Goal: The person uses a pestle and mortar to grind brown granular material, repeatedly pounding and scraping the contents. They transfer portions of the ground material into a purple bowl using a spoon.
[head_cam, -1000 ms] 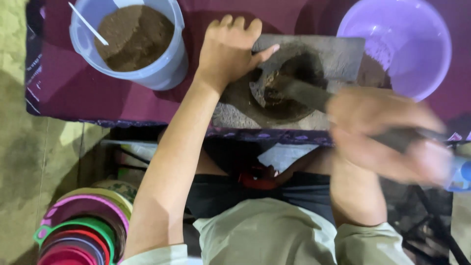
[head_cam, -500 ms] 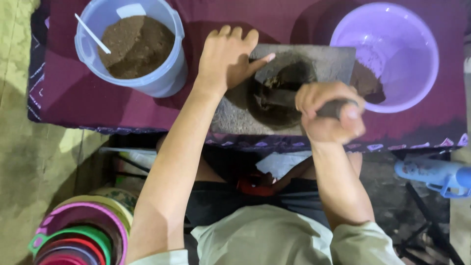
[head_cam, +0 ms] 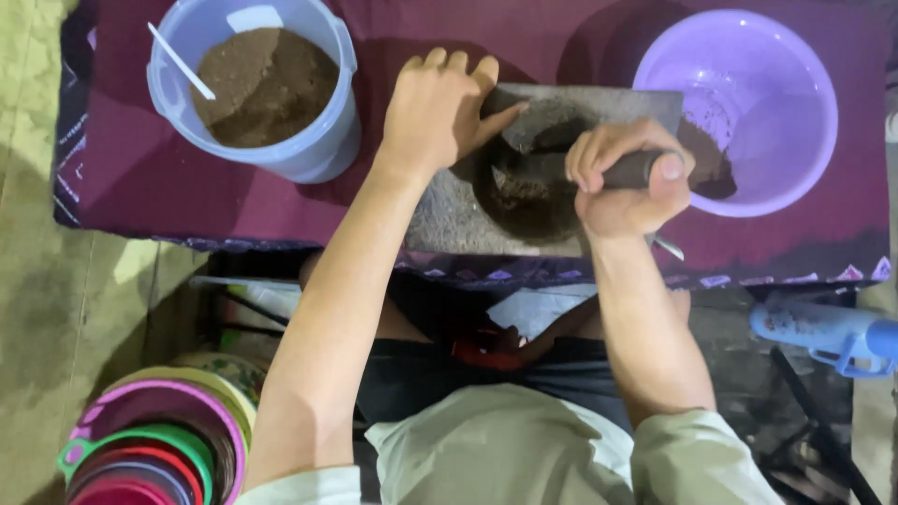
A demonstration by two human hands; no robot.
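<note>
Both our forearms reach forward over the maroon-clothed desk (head_cam: 281, 201). Left hand (head_cam: 438, 112) lies open, flat on the grey grinding stone (head_cam: 449, 215) mid-desk. Right hand (head_cam: 622, 182) is fisted round the dark pestle (head_cam: 561, 168), its tip in the stone's hollow. Bucket of brown powder (head_cam: 267, 84) left, purple basin (head_cam: 748, 103) right.

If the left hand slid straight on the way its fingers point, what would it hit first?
The left hand rests on the stone slab's far corner, fingers pointing away from the person. Past the slab's edge lies only bare purple cloth; the way looks free, though depth is hard to judge.
</note>
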